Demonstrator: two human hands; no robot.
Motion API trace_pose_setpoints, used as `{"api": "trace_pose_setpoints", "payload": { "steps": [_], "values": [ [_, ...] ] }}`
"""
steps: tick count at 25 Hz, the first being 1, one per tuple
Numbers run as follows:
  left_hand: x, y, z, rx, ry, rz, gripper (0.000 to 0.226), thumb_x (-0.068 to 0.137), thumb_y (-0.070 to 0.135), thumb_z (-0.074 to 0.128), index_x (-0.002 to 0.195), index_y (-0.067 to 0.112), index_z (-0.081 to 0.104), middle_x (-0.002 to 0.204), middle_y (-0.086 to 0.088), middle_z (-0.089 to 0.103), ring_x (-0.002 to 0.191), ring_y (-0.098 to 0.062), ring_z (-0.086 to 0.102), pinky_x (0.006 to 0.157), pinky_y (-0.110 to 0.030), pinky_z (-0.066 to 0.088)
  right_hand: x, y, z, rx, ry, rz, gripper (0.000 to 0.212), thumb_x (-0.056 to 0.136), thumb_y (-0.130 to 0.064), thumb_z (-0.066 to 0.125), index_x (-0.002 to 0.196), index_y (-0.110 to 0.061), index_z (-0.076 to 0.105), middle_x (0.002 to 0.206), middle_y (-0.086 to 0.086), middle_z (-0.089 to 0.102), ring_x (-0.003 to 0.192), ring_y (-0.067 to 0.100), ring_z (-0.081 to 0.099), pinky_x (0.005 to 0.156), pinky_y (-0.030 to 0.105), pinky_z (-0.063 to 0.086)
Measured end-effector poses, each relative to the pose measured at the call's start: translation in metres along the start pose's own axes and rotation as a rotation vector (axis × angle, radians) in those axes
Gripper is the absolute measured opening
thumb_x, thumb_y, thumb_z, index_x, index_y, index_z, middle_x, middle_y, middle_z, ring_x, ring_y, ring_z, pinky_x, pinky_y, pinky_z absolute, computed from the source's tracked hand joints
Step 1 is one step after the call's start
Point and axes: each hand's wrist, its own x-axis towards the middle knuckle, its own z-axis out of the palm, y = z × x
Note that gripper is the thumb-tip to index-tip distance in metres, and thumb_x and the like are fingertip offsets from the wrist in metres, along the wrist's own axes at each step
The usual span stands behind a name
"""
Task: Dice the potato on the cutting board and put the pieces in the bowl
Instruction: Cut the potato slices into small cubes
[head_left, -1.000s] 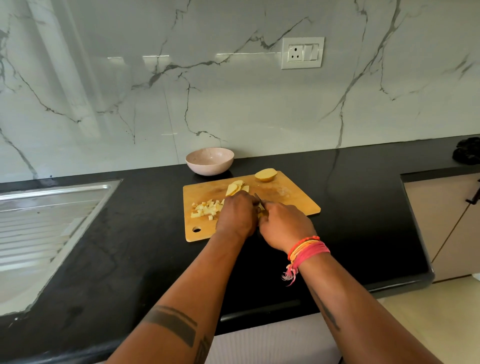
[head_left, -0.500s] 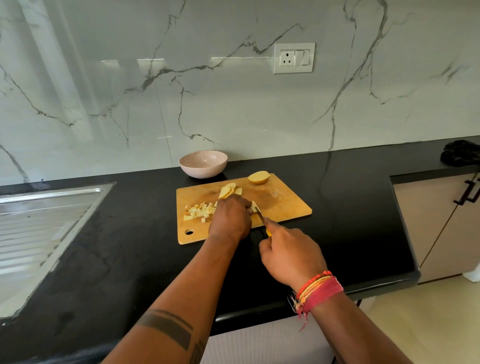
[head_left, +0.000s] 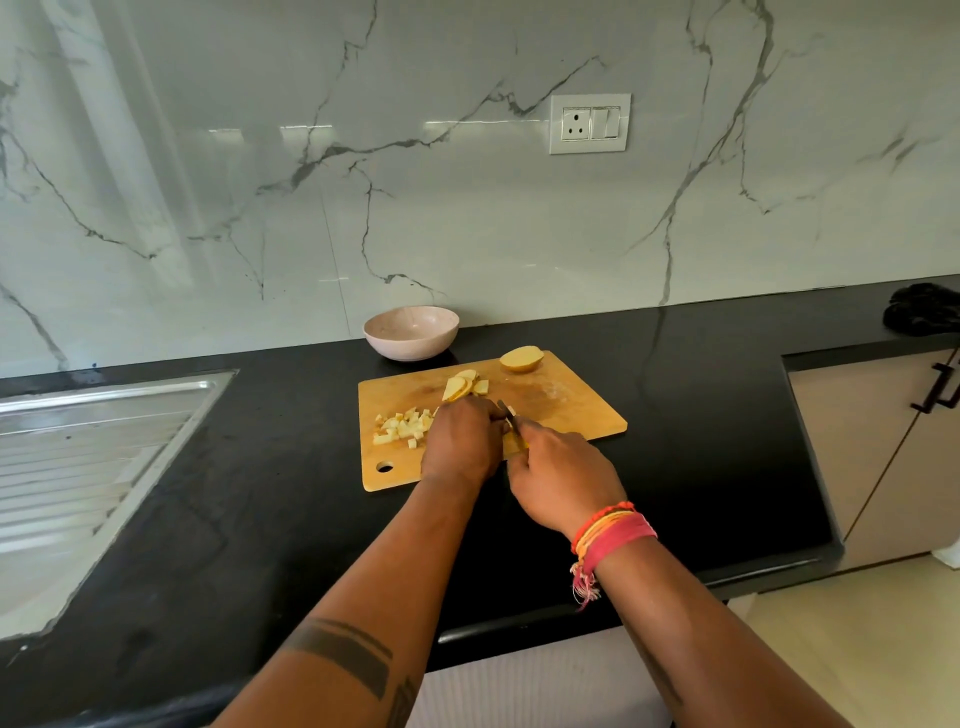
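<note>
A wooden cutting board (head_left: 571, 410) lies on the black counter. On it are a pile of diced potato (head_left: 402, 426) at the left, a few potato slices (head_left: 462, 387) in the middle and a potato half (head_left: 521, 358) at the far edge. My left hand (head_left: 460, 441) is curled over potato pieces that it hides. My right hand (head_left: 563, 475) grips a yellow-handled knife (head_left: 506, 410), blade pointing away beside the left fingers. The pink bowl (head_left: 411, 332) stands behind the board and looks empty.
A steel sink drainboard (head_left: 88, 467) is set into the counter at the left. A dark object (head_left: 922, 309) lies at the far right by the wall. A cabinet with a black handle (head_left: 935, 395) stands lower right. A wall socket (head_left: 589, 123) sits above.
My right hand has moved forward with the knife, back against the left hand on the board. The camera has shifted slightly; the potato pieces lie as before.
</note>
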Motion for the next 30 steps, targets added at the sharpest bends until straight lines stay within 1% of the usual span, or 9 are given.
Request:
{"api": "trace_pose_setpoints", "payload": {
  "steps": [4,9,14,17,19,21,23,25,30],
  "values": [
    [0.001,0.000,0.001,0.007,0.003,-0.019,0.020,0.100,0.018,0.060,0.105,0.021,0.079,0.103,0.001,0.076,0.089,-0.013,0.065,0.078,-0.024,0.051,0.004,-0.006,0.002,-0.046,-0.038,-0.018,0.046,0.102,-0.034,0.044,0.148,-0.026,0.044,0.084,-0.001,0.061,0.074,0.022,0.059,0.063,0.035,0.049],
    [0.001,0.002,0.003,-0.022,0.009,-0.051,0.018,0.098,0.023,0.066,0.111,0.021,0.078,0.111,0.003,0.074,0.099,-0.013,0.067,0.081,-0.022,0.048,-0.034,0.005,0.003,-0.088,0.026,-0.024,0.055,0.102,-0.035,0.041,0.156,-0.027,0.036,0.077,-0.004,0.059,0.068,0.017,0.060,0.057,0.033,0.048],
    [-0.002,0.003,0.000,-0.018,0.019,-0.074,0.017,0.099,0.024,0.066,0.112,0.020,0.076,0.109,0.001,0.074,0.097,-0.013,0.065,0.078,-0.023,0.047,-0.039,0.004,0.001,-0.011,0.087,0.001,0.057,0.102,-0.033,0.042,0.159,-0.031,0.034,0.069,-0.006,0.060,0.059,0.011,0.059,0.049,0.029,0.046],
    [-0.003,0.002,-0.002,-0.015,0.014,-0.085,0.018,0.100,0.022,0.063,0.112,0.021,0.076,0.109,0.002,0.074,0.096,-0.013,0.066,0.077,-0.023,0.049,-0.027,-0.001,0.000,0.002,0.075,-0.006,0.055,0.102,-0.033,0.043,0.156,-0.031,0.039,0.076,-0.005,0.060,0.066,0.015,0.059,0.055,0.032,0.046],
    [-0.004,0.003,-0.003,-0.027,0.014,-0.078,0.017,0.100,0.021,0.063,0.110,0.021,0.077,0.108,0.002,0.075,0.096,-0.015,0.067,0.081,-0.026,0.054,-0.015,-0.004,0.000,0.003,0.029,-0.006,0.048,0.101,-0.033,0.044,0.149,-0.031,0.046,0.085,-0.001,0.063,0.074,0.021,0.061,0.063,0.034,0.051],
    [-0.005,0.004,-0.004,-0.039,0.020,-0.071,0.017,0.099,0.018,0.063,0.106,0.020,0.078,0.105,0.001,0.076,0.095,-0.015,0.068,0.080,-0.026,0.054,-0.004,-0.007,0.000,0.006,-0.022,0.002,0.040,0.101,-0.034,0.044,0.140,-0.029,0.052,0.093,0.002,0.067,0.081,0.024,0.064,0.070,0.038,0.055],
    [-0.005,0.003,-0.005,-0.033,0.021,-0.067,0.017,0.099,0.016,0.062,0.105,0.020,0.078,0.104,0.000,0.075,0.093,-0.016,0.068,0.079,-0.024,0.053,0.002,-0.007,-0.001,0.003,-0.048,-0.003,0.038,0.101,-0.034,0.043,0.137,-0.028,0.054,0.098,0.003,0.068,0.084,0.025,0.064,0.070,0.037,0.054],
    [-0.004,0.003,-0.004,-0.042,0.011,-0.075,0.016,0.099,0.017,0.063,0.105,0.020,0.078,0.105,0.001,0.075,0.092,-0.014,0.067,0.079,-0.025,0.053,-0.002,-0.004,-0.001,-0.006,-0.039,-0.014,0.038,0.101,-0.034,0.043,0.137,-0.028,0.054,0.091,0.000,0.066,0.080,0.023,0.062,0.067,0.036,0.050],
    [-0.002,0.004,-0.003,-0.047,-0.007,-0.124,0.016,0.099,0.022,0.064,0.111,0.021,0.075,0.107,0.001,0.073,0.087,-0.010,0.060,0.074,-0.024,0.048,-0.040,0.006,-0.003,-0.010,0.012,-0.020,0.054,0.102,-0.034,0.041,0.156,-0.035,0.039,0.077,-0.007,0.062,0.066,0.012,0.060,0.055,0.030,0.046]
  ]
}}
